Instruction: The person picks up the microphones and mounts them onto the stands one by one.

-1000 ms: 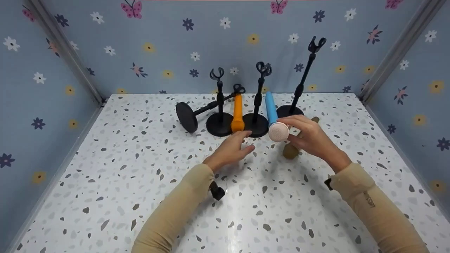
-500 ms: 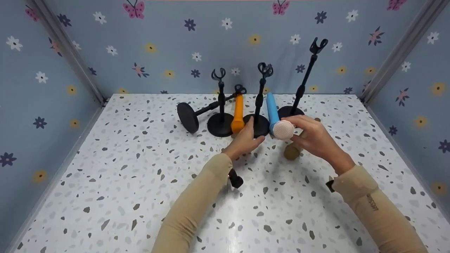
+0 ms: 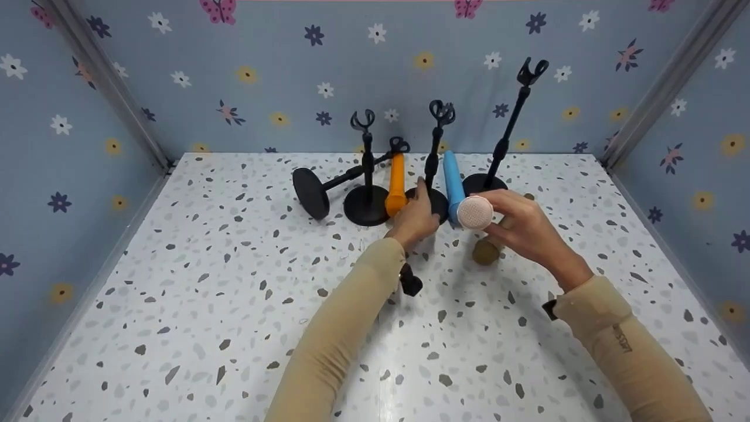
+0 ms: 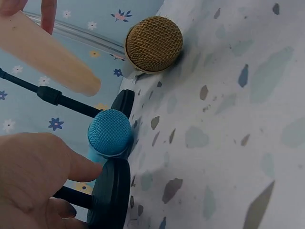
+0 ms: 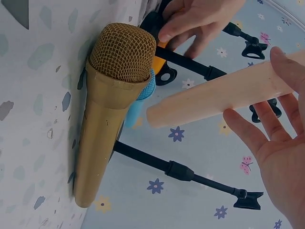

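The right hand (image 3: 524,225) grips a pale pink microphone (image 3: 475,213) above the blue microphone (image 3: 453,179). Left of the blue microphone, the left hand (image 3: 415,220) meets a black stand (image 3: 435,152), its grip unclear; rightward lies a gold microphone (image 5: 106,109).

The head view was bright, with pale glare on the table (image 3: 387,390) at bottom centre and soft shadow toward lower right; both wrist views looked dimmer, greyer.
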`<control>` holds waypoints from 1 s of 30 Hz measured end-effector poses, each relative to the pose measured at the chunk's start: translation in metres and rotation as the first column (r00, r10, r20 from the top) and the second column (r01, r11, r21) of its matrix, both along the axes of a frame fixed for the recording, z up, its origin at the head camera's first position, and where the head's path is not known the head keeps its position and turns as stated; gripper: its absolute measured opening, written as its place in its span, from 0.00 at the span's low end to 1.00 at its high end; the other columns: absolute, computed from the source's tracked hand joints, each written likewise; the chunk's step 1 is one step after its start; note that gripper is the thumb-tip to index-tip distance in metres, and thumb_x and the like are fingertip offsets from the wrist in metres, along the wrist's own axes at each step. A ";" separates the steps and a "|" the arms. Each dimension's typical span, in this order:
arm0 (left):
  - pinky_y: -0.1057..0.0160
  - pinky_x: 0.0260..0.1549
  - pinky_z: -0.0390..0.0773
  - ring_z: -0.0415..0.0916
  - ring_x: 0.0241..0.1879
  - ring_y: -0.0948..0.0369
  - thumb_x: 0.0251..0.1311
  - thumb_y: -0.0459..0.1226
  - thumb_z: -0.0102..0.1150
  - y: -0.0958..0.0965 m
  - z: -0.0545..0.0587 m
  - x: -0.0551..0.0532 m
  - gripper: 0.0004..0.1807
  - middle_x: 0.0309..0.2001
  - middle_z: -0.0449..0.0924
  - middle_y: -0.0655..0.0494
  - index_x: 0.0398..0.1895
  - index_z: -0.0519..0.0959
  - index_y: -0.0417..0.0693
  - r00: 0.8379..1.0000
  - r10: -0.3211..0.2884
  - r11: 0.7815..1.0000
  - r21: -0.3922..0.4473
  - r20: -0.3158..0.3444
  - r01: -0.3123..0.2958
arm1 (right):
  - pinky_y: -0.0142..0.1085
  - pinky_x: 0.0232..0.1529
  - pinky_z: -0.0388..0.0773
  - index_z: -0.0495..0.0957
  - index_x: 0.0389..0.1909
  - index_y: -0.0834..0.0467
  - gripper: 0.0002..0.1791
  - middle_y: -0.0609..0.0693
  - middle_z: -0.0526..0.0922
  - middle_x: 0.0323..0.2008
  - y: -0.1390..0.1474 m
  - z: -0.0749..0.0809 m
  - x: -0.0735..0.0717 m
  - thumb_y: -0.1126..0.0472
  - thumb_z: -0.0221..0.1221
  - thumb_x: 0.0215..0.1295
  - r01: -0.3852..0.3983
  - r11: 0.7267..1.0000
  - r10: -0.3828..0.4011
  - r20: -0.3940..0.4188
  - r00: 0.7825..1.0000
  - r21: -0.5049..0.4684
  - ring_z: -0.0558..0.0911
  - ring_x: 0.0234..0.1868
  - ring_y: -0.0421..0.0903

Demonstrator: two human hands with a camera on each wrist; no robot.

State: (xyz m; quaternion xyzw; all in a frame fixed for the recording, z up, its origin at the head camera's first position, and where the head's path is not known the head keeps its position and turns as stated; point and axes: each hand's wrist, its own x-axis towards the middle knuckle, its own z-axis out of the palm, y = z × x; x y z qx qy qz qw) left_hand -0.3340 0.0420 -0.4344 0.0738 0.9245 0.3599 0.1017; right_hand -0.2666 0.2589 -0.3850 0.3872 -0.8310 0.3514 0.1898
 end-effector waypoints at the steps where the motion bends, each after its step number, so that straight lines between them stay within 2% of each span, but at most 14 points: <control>1: 0.55 0.43 0.80 0.82 0.40 0.51 0.75 0.41 0.52 0.000 0.002 -0.001 0.47 0.53 0.82 0.44 0.82 0.31 0.50 1.000 -0.001 1.000 0.021 -0.004 0.002 | 0.35 0.60 0.76 0.82 0.58 0.58 0.28 0.50 0.83 0.54 0.000 0.000 0.001 0.74 0.72 0.55 -0.001 1.000 0.001 0.005 1.000 -0.004 0.80 0.58 0.48; 3: 0.57 0.35 0.79 0.79 0.30 0.52 0.76 0.41 0.51 -0.002 0.004 -0.003 0.45 0.45 0.83 0.46 0.82 0.33 0.50 1.000 -0.003 0.998 0.067 -0.011 0.003 | 0.34 0.59 0.77 0.81 0.59 0.59 0.28 0.50 0.83 0.55 0.000 0.000 0.002 0.74 0.72 0.55 0.000 1.000 0.001 0.014 1.000 -0.014 0.80 0.58 0.48; 7: 0.58 0.34 0.77 0.78 0.31 0.55 0.77 0.41 0.50 -0.007 0.003 -0.007 0.39 0.57 0.80 0.45 0.81 0.42 0.48 0.999 -0.006 0.993 0.119 -0.043 0.011 | 0.31 0.58 0.76 0.81 0.58 0.59 0.29 0.50 0.83 0.55 0.001 -0.001 0.003 0.74 0.73 0.54 0.023 0.999 -0.023 0.023 0.999 -0.028 0.80 0.58 0.47; 10: 0.57 0.37 0.78 0.79 0.34 0.53 0.77 0.40 0.49 -0.009 0.001 -0.011 0.35 0.59 0.79 0.44 0.80 0.46 0.48 0.995 -0.043 0.996 0.072 -0.087 0.049 | 0.31 0.57 0.77 0.81 0.58 0.61 0.29 0.51 0.83 0.55 0.002 -0.001 0.001 0.75 0.73 0.53 0.011 0.999 -0.010 0.029 1.000 -0.035 0.80 0.57 0.47; 14: 0.56 0.45 0.79 0.80 0.40 0.53 0.78 0.43 0.47 -0.008 0.000 -0.015 0.33 0.60 0.78 0.45 0.80 0.49 0.50 0.988 -0.089 0.996 -0.029 -0.125 0.085 | 0.34 0.57 0.78 0.80 0.59 0.61 0.28 0.52 0.82 0.55 0.004 -0.003 0.000 0.75 0.71 0.56 -0.025 0.999 0.026 0.037 0.999 -0.040 0.80 0.58 0.48; 19: 0.54 0.48 0.79 0.80 0.45 0.52 0.80 0.48 0.44 -0.010 -0.002 -0.016 0.24 0.59 0.79 0.47 0.72 0.61 0.52 0.983 -0.050 0.998 -0.043 -0.174 0.043 | 0.33 0.55 0.79 0.79 0.59 0.62 0.27 0.52 0.82 0.55 0.004 -0.008 0.002 0.74 0.71 0.57 -0.006 0.999 0.009 0.054 0.999 -0.048 0.80 0.58 0.48; 23: 0.54 0.53 0.78 0.80 0.51 0.53 0.80 0.49 0.42 -0.011 -0.003 -0.013 0.25 0.58 0.80 0.49 0.73 0.62 0.49 0.973 -0.046 0.994 -0.106 -0.228 0.022 | 0.35 0.51 0.82 0.76 0.60 0.63 0.27 0.53 0.82 0.56 0.005 -0.011 0.005 0.72 0.70 0.60 0.054 0.997 -0.047 0.107 0.993 -0.056 0.81 0.57 0.48; 28: 0.53 0.47 0.81 0.83 0.43 0.52 0.80 0.48 0.44 -0.009 -0.002 -0.004 0.25 0.51 0.84 0.47 0.72 0.64 0.47 0.955 -0.093 0.978 -0.204 -0.281 0.035 | 0.48 0.53 0.81 0.73 0.63 0.65 0.27 0.55 0.80 0.60 0.006 -0.014 0.006 0.74 0.66 0.63 0.097 0.989 -0.069 0.236 0.969 -0.109 0.80 0.60 0.51; 30: 0.52 0.45 0.81 0.83 0.40 0.51 0.79 0.48 0.46 -0.007 -0.001 -0.001 0.26 0.49 0.84 0.46 0.72 0.65 0.46 0.951 -0.102 0.973 -0.228 -0.291 0.034 | 0.51 0.54 0.80 0.71 0.63 0.66 0.27 0.56 0.80 0.60 0.006 -0.015 0.006 0.75 0.65 0.64 0.108 0.987 -0.075 0.261 0.962 -0.115 0.79 0.61 0.53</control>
